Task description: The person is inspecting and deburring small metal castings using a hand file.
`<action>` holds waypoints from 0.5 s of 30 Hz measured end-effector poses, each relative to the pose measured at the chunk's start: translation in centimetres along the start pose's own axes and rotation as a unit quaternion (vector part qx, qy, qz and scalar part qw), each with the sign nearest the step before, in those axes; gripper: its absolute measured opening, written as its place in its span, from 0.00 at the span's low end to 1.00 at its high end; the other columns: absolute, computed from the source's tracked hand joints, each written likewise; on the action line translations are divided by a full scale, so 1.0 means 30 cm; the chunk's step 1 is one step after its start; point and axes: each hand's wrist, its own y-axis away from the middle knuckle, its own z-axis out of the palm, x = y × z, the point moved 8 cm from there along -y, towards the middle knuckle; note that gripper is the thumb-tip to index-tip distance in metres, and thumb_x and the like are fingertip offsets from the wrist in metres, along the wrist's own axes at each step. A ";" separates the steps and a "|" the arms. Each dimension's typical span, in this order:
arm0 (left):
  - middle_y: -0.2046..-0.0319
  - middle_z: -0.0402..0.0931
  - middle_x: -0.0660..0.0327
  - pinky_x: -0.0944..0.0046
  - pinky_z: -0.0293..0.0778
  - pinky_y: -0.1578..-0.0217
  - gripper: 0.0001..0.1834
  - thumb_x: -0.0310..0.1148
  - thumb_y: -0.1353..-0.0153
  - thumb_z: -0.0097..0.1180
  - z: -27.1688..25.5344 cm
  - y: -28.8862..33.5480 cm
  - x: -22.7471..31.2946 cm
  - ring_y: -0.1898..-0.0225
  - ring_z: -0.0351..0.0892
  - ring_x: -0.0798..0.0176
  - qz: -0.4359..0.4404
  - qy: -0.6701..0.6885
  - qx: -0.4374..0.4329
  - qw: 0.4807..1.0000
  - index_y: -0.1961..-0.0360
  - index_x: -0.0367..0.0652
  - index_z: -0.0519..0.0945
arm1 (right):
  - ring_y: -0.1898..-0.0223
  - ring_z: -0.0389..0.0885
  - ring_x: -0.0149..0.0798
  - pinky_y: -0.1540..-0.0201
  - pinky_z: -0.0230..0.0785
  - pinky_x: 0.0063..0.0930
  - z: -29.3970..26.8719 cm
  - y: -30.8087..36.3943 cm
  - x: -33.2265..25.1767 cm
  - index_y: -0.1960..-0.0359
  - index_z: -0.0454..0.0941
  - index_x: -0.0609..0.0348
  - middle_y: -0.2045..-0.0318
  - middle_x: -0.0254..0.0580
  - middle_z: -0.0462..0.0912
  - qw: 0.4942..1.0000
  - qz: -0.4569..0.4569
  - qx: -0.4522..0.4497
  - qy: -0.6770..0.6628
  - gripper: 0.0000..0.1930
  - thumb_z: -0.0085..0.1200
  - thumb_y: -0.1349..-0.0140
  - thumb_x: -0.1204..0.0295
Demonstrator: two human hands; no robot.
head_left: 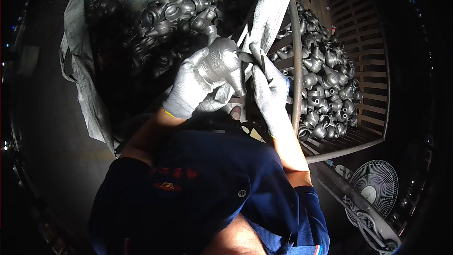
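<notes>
My left hand [191,85], in a white knit glove, is closed around a grey cast metal valve body [221,61]. The casting has a round bulging middle, raised lettering and necks pointing up and down. My gloved right hand [272,89] grips a dark, narrow tool [257,55]. One flat end of the tool reaches left toward the casting's side; I cannot tell whether they touch. Both hands are raised in front of my chest, between a large sack and a metal cage.
At the left, a big white woven sack [71,56] holds many similar castings [165,14]. More castings [328,80] fill the slatted metal cage [373,71] at the right, whose upright bar [297,61] stands beside my right hand. A fan [373,193] is at lower right.
</notes>
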 end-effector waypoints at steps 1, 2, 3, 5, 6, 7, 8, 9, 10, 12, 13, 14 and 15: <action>0.52 0.76 0.49 0.41 0.78 0.55 0.21 0.43 0.32 0.42 0.003 -0.001 -0.003 0.52 0.78 0.49 0.006 -0.012 -0.001 1.000 0.46 0.39 0.72 | 0.43 0.76 0.43 0.41 0.66 0.31 0.001 0.000 -0.033 0.43 0.72 0.66 0.47 0.53 0.78 0.997 -0.062 0.004 0.046 0.19 0.46 0.37 0.80; 0.52 0.76 0.49 0.40 0.78 0.55 0.21 0.43 0.32 0.42 0.002 0.000 0.010 0.52 0.78 0.49 0.039 -0.117 0.007 0.992 0.46 0.39 0.71 | 0.43 0.76 0.43 0.41 0.66 0.31 0.007 0.002 -0.048 0.43 0.72 0.66 0.47 0.53 0.78 0.993 -0.089 -0.001 0.077 0.19 0.46 0.37 0.80; 0.52 0.76 0.49 0.40 0.78 0.55 0.22 0.43 0.32 0.42 0.010 0.005 0.026 0.52 0.78 0.49 0.084 -0.231 0.009 0.969 0.46 0.39 0.71 | 0.43 0.76 0.43 0.40 0.66 0.31 0.016 0.005 -0.059 0.43 0.72 0.66 0.47 0.53 0.78 0.987 -0.115 -0.010 0.112 0.20 0.46 0.37 0.80; 0.51 0.76 0.49 0.40 0.78 0.56 0.22 0.43 0.32 0.42 -0.002 0.007 0.031 0.52 0.78 0.48 0.091 -0.254 0.033 0.962 0.45 0.39 0.71 | 0.43 0.76 0.44 0.40 0.66 0.31 0.022 0.005 -0.050 0.43 0.72 0.65 0.47 0.53 0.78 0.985 -0.109 -0.017 0.133 0.20 0.46 0.38 0.81; 0.51 0.75 0.49 0.40 0.78 0.56 0.22 0.44 0.32 0.42 -0.025 0.007 0.016 0.52 0.78 0.48 0.053 -0.164 0.056 0.983 0.45 0.39 0.71 | 0.43 0.75 0.44 0.40 0.66 0.31 0.023 0.007 -0.046 0.43 0.72 0.65 0.47 0.53 0.77 0.984 -0.110 -0.025 0.140 0.20 0.46 0.38 0.81; 0.51 0.75 0.49 0.39 0.78 0.56 0.22 0.44 0.32 0.42 -0.025 0.005 0.000 0.52 0.78 0.48 0.020 -0.052 0.040 0.998 0.45 0.40 0.71 | 0.42 0.75 0.44 0.40 0.66 0.31 0.022 0.007 -0.041 0.43 0.73 0.65 0.46 0.53 0.77 0.982 -0.112 -0.034 0.148 0.20 0.46 0.38 0.81; 0.50 0.75 0.50 0.39 0.77 0.55 0.22 0.44 0.32 0.42 -0.030 0.005 -0.011 0.51 0.78 0.48 -0.012 -0.029 0.037 0.999 0.45 0.40 0.71 | 0.42 0.75 0.44 0.40 0.66 0.31 0.019 0.009 -0.036 0.44 0.73 0.64 0.46 0.53 0.77 0.981 -0.115 -0.040 0.152 0.20 0.46 0.38 0.81; 0.50 0.75 0.50 0.39 0.76 0.54 0.22 0.45 0.32 0.42 -0.013 0.007 -0.023 0.51 0.77 0.48 -0.039 0.014 -0.004 0.999 0.45 0.40 0.71 | 0.44 0.77 0.43 0.42 0.67 0.30 0.020 0.008 -0.034 0.45 0.74 0.65 0.49 0.52 0.79 0.981 -0.128 -0.034 0.144 0.19 0.47 0.38 0.81; 0.50 0.75 0.51 0.39 0.76 0.53 0.22 0.45 0.32 0.42 0.004 0.009 -0.031 0.50 0.77 0.49 -0.066 0.057 -0.044 0.995 0.44 0.41 0.71 | 0.48 0.78 0.39 0.43 0.68 0.28 0.005 0.006 -0.016 0.46 0.75 0.65 0.52 0.49 0.81 0.986 -0.106 -0.017 0.126 0.18 0.46 0.38 0.81; 0.49 0.75 0.52 0.39 0.74 0.52 0.23 0.46 0.32 0.42 -0.007 0.007 -0.038 0.48 0.75 0.49 -0.080 0.071 -0.037 0.994 0.44 0.42 0.71 | 0.55 0.80 0.31 0.47 0.69 0.23 -0.026 0.008 0.020 0.47 0.76 0.66 0.59 0.44 0.84 0.994 -0.061 0.017 0.091 0.16 0.46 0.36 0.81; 0.49 0.75 0.53 0.39 0.73 0.51 0.23 0.47 0.32 0.42 -0.009 0.003 -0.038 0.47 0.74 0.50 -0.086 0.066 -0.037 0.994 0.44 0.42 0.71 | 0.59 0.78 0.25 0.51 0.69 0.20 -0.054 0.013 0.066 0.47 0.76 0.66 0.61 0.38 0.84 0.992 0.020 0.053 0.116 0.15 0.46 0.34 0.79; 0.49 0.75 0.53 0.39 0.72 0.50 0.24 0.48 0.32 0.42 -0.010 -0.002 -0.031 0.46 0.74 0.50 -0.074 0.064 -0.033 0.995 0.44 0.43 0.71 | 0.60 0.77 0.22 0.52 0.69 0.20 -0.067 0.027 0.088 0.46 0.76 0.65 0.61 0.35 0.84 0.995 0.048 0.077 0.043 0.15 0.48 0.34 0.78; 0.48 0.75 0.53 0.40 0.72 0.50 0.24 0.49 0.32 0.42 -0.009 -0.008 -0.020 0.45 0.73 0.50 -0.062 0.050 -0.032 0.996 0.44 0.43 0.71 | 0.62 0.76 0.21 0.56 0.69 0.18 -0.064 0.030 0.097 0.46 0.76 0.64 0.63 0.33 0.83 0.995 0.052 0.075 0.043 0.16 0.49 0.35 0.76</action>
